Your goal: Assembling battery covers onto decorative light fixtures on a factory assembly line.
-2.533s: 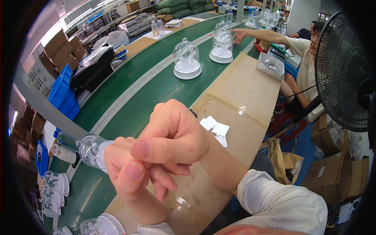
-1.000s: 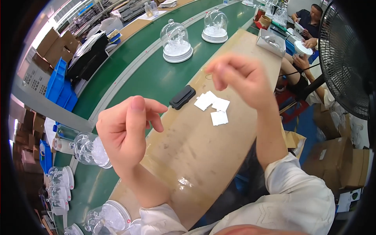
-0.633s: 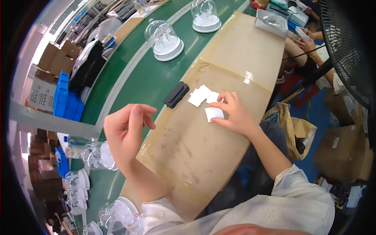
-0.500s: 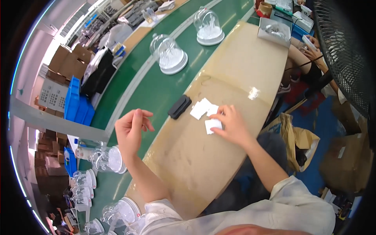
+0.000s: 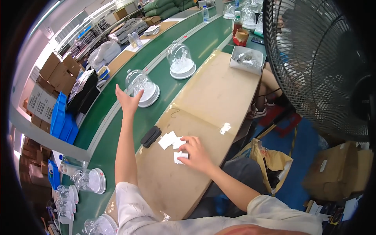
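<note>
Left hand: left hand stretched far forward over the green belt, palm spread, fingers apart, grip released; just short of the near glass dome, whether touching cannot be told.
Right hand: right hand lying flat on the worktop, fingers pressed down on one paper slip; grip loose, nothing lifted.
Paper slips: small white squares in a loose overlapping cluster on the worktop, just beside the right fingertips; the row of them runs roughly from the belt side toward the worktop's outer edge.
Black block: flat dark oblong at the worktop's belt-side edge, touching or just beside the slips; long axis slanting away from the person, far end toward the domes.
Near glass dome: clear, upright on a round white base, on the belt.
Far glass dome: second one, same kind, farther along the belt, well apart from both hands.
Scrap: single white crumpled bit on the worktop, apart from the cluster.
Fan: black wire-guarded fan at the right.
Crates: blue bins beyond the belt, on the left.
</note>
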A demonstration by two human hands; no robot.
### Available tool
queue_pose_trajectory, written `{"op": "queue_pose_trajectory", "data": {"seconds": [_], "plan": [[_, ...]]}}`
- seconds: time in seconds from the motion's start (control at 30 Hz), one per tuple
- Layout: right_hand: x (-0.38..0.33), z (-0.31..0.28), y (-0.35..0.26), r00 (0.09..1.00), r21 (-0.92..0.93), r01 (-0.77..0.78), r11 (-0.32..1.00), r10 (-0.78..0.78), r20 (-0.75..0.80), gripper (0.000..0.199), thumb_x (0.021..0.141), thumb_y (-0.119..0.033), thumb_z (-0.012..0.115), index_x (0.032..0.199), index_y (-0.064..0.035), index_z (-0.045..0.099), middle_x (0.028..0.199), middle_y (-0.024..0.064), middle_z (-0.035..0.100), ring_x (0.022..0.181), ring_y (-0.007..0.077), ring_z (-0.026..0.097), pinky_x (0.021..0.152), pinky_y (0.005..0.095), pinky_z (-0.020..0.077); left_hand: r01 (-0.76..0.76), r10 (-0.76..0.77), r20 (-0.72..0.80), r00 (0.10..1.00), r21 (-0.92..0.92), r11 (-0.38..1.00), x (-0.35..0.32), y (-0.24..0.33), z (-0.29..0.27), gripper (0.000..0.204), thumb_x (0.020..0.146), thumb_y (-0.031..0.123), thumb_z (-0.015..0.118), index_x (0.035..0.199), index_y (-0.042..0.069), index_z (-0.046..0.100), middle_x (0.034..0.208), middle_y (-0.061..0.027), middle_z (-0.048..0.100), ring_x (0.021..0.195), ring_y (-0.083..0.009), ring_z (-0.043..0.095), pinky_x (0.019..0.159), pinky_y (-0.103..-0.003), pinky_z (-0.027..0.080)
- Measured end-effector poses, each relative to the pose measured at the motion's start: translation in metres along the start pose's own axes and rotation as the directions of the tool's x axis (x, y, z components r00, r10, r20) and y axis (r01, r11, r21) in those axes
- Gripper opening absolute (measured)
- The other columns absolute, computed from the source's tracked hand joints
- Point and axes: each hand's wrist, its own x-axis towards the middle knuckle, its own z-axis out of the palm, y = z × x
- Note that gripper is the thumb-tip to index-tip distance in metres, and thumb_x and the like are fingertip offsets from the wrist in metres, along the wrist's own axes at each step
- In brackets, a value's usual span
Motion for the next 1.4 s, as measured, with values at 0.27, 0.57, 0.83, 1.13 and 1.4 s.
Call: {"op": "queue_pose_trajectory", "data": {"seconds": [0.27,0.57,0.83,1.13,1.4], "plan": [[-0.004,-0.001,0.007,0.997,0.109,-0.034,0.993,0.027,0.069,0.02,0.084,-0.021,0.075,0.099,-0.0116,0.066,0.102,0.0048,0.066,0.099,0.0238,0.059,0.087,0.0366,0.0481,-0.148,0.154,-0.02,0.988,0.18,0.973,0.029,-0.012,0.026,0.129,0.059,0.042,0.092,0.15,-0.01,0.018,0.152,-0.0304,0.029,0.143,-0.0431,0.027,0.12,-0.046,0.022],[0.001,-0.001,0.004,0.974,0.292,-0.22,0.931,0.193,0.12,0.027,0.091,-0.021,0.068,0.113,-0.0083,0.063,0.1,0.0066,0.07,0.087,0.0197,0.061,0.078,0.0335,0.0481,-0.013,0.019,0.111,0.994,-0.059,0.998,0.04,-0.018,0.023,0.128,0.058,0.033,0.094,0.153,-0.007,0.016,0.149,-0.0303,0.033,0.138,-0.0419,0.037,0.116,-0.045,0.03],[0.001,0.007,0.018,0.986,0.455,-0.138,0.88,0.167,-0.024,0.029,0.09,-0.016,0.07,0.116,-0.0042,0.063,0.096,0.0038,0.071,0.073,0.0078,0.055,0.065,0.0257,0.046,-0.128,0.13,0.043,0.991,-0.055,0.99,0.024,0.02,0.0,0.13,0.056,0.029,0.094,0.153,-0.007,0.015,0.145,-0.0289,0.041,0.136,-0.0422,0.039,0.115,-0.046,0.031],[-0.023,0.004,0.019,0.928,0.586,-0.079,0.807,0.274,-0.252,0.028,0.088,-0.013,0.073,0.112,-0.0007,0.067,0.1,0.0051,0.072,0.087,0.0118,0.065,0.077,0.029,0.0528,-0.24,0.212,-0.118,0.97,-0.331,0.913,-0.039,0.174,-0.133,0.112,0.072,0.014,0.088,0.153,-0.006,0.014,0.151,-0.0261,0.033,0.14,-0.0334,0.036,0.117,-0.041,0.027],[-0.16,-0.05,-0.038,0.709,0.874,-0.029,0.485,0.626,-0.324,0.016,0.096,-0.008,0.065,0.112,-0.0055,0.063,0.096,-0.0002,0.067,0.082,0.0066,0.063,0.066,0.0224,0.0511,0.461,-0.05,0.459,0.887,-0.875,0.148,-0.189,0.205,-0.198,0.073,0.091,0.023,0.072,0.149,0.007,0.032,0.143,-0.0145,0.047,0.13,-0.0307,0.049,0.104,-0.049,0.045]]}}
